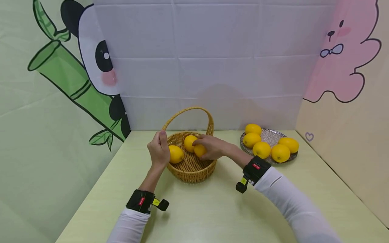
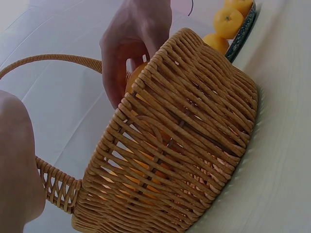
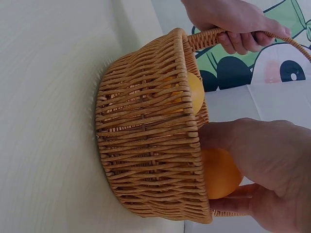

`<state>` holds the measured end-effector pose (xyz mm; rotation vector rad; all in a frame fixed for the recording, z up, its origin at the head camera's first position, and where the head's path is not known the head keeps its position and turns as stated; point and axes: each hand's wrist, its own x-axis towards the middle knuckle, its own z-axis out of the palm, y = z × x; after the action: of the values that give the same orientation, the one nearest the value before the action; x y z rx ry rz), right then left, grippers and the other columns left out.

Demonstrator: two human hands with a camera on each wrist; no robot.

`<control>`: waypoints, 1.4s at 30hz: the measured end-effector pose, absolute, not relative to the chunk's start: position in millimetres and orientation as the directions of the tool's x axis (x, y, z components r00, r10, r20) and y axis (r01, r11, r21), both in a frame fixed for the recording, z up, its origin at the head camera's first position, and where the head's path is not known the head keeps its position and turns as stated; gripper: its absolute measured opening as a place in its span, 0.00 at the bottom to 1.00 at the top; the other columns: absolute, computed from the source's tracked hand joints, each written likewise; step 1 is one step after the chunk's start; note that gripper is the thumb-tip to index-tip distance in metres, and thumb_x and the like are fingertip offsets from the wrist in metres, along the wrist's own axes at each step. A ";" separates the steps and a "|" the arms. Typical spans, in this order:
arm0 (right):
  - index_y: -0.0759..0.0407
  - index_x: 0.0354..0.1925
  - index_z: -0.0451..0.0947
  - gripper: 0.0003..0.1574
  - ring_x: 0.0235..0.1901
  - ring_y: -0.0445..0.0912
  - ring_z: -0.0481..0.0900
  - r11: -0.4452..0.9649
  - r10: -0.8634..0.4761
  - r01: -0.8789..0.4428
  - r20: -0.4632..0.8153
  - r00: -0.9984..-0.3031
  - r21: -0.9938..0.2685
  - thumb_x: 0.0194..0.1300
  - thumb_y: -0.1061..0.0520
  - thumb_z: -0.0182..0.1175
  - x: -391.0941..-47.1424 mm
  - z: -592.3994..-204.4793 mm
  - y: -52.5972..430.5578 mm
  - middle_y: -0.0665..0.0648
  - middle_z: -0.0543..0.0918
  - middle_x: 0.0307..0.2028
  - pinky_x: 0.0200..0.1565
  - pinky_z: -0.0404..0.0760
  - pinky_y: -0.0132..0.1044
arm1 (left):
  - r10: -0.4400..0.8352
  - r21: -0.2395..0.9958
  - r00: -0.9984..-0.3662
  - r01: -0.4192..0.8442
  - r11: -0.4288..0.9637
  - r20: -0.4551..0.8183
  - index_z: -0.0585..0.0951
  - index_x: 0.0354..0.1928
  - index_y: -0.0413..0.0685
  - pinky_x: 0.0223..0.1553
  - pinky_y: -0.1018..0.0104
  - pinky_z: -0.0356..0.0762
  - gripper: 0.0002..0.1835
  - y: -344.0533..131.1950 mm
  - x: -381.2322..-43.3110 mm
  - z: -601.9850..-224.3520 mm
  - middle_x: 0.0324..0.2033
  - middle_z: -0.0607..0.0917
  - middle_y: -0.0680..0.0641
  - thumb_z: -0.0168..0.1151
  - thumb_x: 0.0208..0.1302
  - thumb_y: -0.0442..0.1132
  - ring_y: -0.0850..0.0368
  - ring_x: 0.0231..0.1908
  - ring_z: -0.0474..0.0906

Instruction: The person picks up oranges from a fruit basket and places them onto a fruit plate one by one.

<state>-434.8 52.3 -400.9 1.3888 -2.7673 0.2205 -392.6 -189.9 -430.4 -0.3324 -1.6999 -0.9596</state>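
Right hand curls round a lemon at the mouth of the basket, left hand gripping the handle.

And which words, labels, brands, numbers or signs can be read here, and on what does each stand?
No text can be read.
Left wristband, red label and yellow tag: marks too small.
Right wristband, red label and yellow tag: marks too small.

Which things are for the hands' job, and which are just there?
For the job:
wicker basket, handle in left hand
yellow fruit in right hand
two more fruits inside
probably the plate and its five fruits

Just there:
panda picture
pink animal picture
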 end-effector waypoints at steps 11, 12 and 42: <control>0.54 0.71 0.73 0.40 0.62 0.51 0.70 0.576 -0.779 -0.803 0.195 -0.596 -0.155 0.65 0.46 0.71 -422.5 -388.7 74.3 0.59 0.69 0.68 0.61 0.75 0.48 | -0.236 0.424 -0.361 0.644 0.637 0.902 0.62 0.19 0.42 0.14 0.70 0.43 0.31 -190.4 -393.3 -431.0 0.12 0.58 0.50 0.41 0.84 0.52 0.58 0.12 0.49; 0.54 0.70 0.74 0.39 0.62 0.51 0.70 0.571 -0.778 -0.806 0.209 -0.592 -0.157 0.65 0.46 0.71 -421.3 -388.0 76.8 0.59 0.70 0.67 0.60 0.76 0.48 | -0.238 0.426 -0.362 0.643 0.637 0.901 0.62 0.19 0.43 0.14 0.70 0.44 0.31 -190.5 -392.9 -431.1 0.12 0.58 0.50 0.41 0.84 0.52 0.58 0.11 0.49; 0.52 0.67 0.76 0.39 0.55 0.54 0.74 0.677 -0.550 -0.683 0.428 -0.717 -0.275 0.60 0.48 0.75 -374.6 -373.4 165.0 0.58 0.72 0.67 0.49 0.78 0.51 | -0.233 0.447 -0.388 0.669 0.595 0.892 0.62 0.19 0.43 0.14 0.70 0.44 0.30 -215.9 -380.7 -429.4 0.12 0.58 0.50 0.42 0.83 0.51 0.58 0.11 0.49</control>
<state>-374.6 165.0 -373.4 0.9775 -2.5817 0.6057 -380.7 -215.9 -429.4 -0.3617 -1.7106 -1.0111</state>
